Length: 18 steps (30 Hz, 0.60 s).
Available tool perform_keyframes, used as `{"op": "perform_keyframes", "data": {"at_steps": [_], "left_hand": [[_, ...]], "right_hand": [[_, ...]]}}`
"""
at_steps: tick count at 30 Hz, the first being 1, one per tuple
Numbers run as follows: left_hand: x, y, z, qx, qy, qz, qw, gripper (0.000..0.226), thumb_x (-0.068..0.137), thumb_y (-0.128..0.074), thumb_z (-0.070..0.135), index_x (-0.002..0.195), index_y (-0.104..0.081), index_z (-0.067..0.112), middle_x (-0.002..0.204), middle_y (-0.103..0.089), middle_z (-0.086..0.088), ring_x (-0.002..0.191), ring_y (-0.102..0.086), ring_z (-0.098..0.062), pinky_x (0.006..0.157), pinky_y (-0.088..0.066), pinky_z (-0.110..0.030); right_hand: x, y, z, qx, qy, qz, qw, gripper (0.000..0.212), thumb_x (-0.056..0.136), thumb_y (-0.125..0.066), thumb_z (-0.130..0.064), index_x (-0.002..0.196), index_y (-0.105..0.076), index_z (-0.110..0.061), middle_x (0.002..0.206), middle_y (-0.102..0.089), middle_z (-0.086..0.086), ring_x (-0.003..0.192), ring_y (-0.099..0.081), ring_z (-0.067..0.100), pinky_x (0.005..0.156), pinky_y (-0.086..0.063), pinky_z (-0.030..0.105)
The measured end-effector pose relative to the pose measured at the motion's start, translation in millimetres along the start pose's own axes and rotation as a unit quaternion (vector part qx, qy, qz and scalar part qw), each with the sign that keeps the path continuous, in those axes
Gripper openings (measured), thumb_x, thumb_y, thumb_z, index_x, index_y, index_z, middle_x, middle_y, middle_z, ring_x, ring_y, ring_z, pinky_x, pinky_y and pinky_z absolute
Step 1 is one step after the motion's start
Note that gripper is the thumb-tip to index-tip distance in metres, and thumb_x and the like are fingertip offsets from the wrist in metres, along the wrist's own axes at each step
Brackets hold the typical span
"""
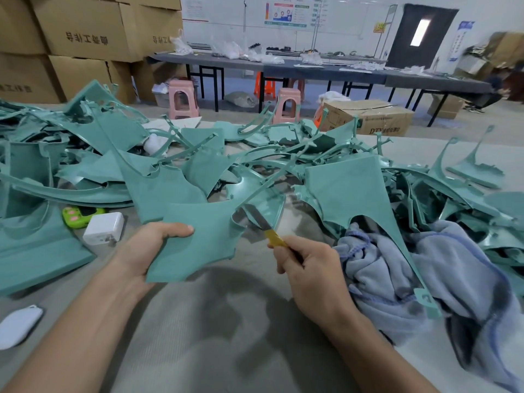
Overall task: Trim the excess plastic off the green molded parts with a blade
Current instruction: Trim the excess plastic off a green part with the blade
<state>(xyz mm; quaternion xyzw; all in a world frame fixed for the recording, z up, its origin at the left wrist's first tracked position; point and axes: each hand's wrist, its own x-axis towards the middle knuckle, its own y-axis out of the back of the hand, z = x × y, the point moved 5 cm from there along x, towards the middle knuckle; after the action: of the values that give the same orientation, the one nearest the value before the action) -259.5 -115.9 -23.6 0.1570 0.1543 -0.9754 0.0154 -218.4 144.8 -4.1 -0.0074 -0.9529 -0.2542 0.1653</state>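
Note:
My left hand (147,248) grips a flat green molded part (198,239) by its left edge, thumb on top, and holds it above the table. A thin sprue rod (272,177) runs up and right from the part's top right corner. My right hand (306,268) grips a yellow-handled knife (273,239). Its steel blade (256,217) points up and left and touches the part's right edge near the foot of the rod. A big heap of green molded parts (198,160) covers the table beyond my hands.
A blue-grey towel (411,276) lies bunched at the right under a large green panel (357,191). A white charger (103,228) and a green toy-like object (78,215) sit at the left. A white mask (19,326) lies at the near left. Cardboard boxes (85,29) stand behind.

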Motion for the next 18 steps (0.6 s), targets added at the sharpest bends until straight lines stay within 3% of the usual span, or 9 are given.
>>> {"op": "perform_keyframes", "data": {"at_steps": [2, 5, 7, 9, 11, 15, 18], "left_hand": [[0, -1, -1, -0.001, 0.001, 0.004, 1.000, 0.050, 0.067, -0.068, 0.012, 0.117, -0.071, 0.008, 0.112, -0.075, -0.018, 0.084, -0.074, -0.035, 0.070, -0.061, -0.047], [0, 0, 1, -0.012, -0.003, 0.008, 1.000, 0.049, 0.066, -0.068, 0.011, 0.115, -0.072, 0.008, 0.109, -0.076, -0.016, 0.078, -0.076, -0.031, 0.060, -0.062, -0.043], [0, 1, 1, -0.023, -0.006, 0.011, 1.000, 0.049, 0.065, -0.068, 0.011, 0.114, -0.072, 0.008, 0.107, -0.077, -0.015, 0.075, -0.076, -0.030, 0.055, -0.062, -0.040], [0, 2, 1, -0.028, -0.005, 0.013, 0.999, 0.049, 0.065, -0.068, 0.010, 0.113, -0.072, 0.008, 0.106, -0.077, -0.015, 0.073, -0.076, -0.029, 0.054, -0.061, -0.038], [-1, -1, -1, -0.019, 0.007, 0.009, 1.000, 0.048, 0.066, -0.068, 0.010, 0.114, -0.072, 0.007, 0.107, -0.076, -0.017, 0.075, -0.076, -0.031, 0.057, -0.062, -0.040], [-3, -10, -4, -0.007, 0.025, -0.008, 1.000, 0.041, 0.068, -0.067, 0.011, 0.108, -0.075, 0.008, 0.104, -0.077, -0.017, 0.072, -0.076, -0.030, 0.055, -0.062, -0.039], [-4, -10, -2, -0.001, 0.027, -0.003, 1.000, 0.042, 0.067, -0.066, 0.011, 0.108, -0.073, 0.009, 0.099, -0.078, -0.016, 0.066, -0.075, -0.029, 0.050, -0.059, -0.037]], "right_hand": [[-1, -5, -2, -0.034, 0.010, -0.032, 0.999, 0.030, 0.099, -0.063, -0.026, 0.071, -0.060, -0.034, 0.056, -0.053, -0.009, 0.050, -0.042, 0.005, 0.048, -0.031, 0.020], [-1, -14, -4, -0.052, 0.023, -0.084, 0.995, 0.026, 0.099, -0.062, -0.026, 0.074, -0.060, -0.027, 0.063, -0.056, -0.002, 0.054, -0.043, 0.005, 0.054, -0.039, 0.031], [-2, -17, -7, -0.061, 0.046, -0.119, 0.990, 0.026, 0.098, -0.063, -0.025, 0.072, -0.061, -0.029, 0.059, -0.053, -0.008, 0.055, -0.044, 0.007, 0.053, -0.036, 0.024], [-4, -20, -11, -0.073, 0.071, -0.148, 0.984, 0.017, 0.098, -0.062, -0.026, 0.082, -0.066, -0.022, 0.062, -0.056, -0.004, 0.059, -0.047, 0.012, 0.055, -0.041, 0.028], [-3, -18, -12, -0.055, 0.074, -0.140, 0.986, 0.021, 0.099, -0.061, -0.027, 0.080, -0.064, -0.017, 0.065, -0.055, 0.001, 0.059, -0.046, 0.014, 0.056, -0.041, 0.031], [1, -10, -1, -0.028, 0.013, -0.084, 0.996, 0.026, 0.098, -0.063, -0.024, 0.072, -0.063, -0.025, 0.061, -0.053, 0.000, 0.055, -0.041, 0.005, 0.054, -0.037, 0.031], [0, -7, 5, -0.016, -0.018, -0.036, 0.999, 0.027, 0.098, -0.065, -0.024, 0.073, -0.061, -0.014, 0.055, -0.049, -0.002, 0.050, -0.038, 0.005, 0.049, -0.033, 0.029]]}}
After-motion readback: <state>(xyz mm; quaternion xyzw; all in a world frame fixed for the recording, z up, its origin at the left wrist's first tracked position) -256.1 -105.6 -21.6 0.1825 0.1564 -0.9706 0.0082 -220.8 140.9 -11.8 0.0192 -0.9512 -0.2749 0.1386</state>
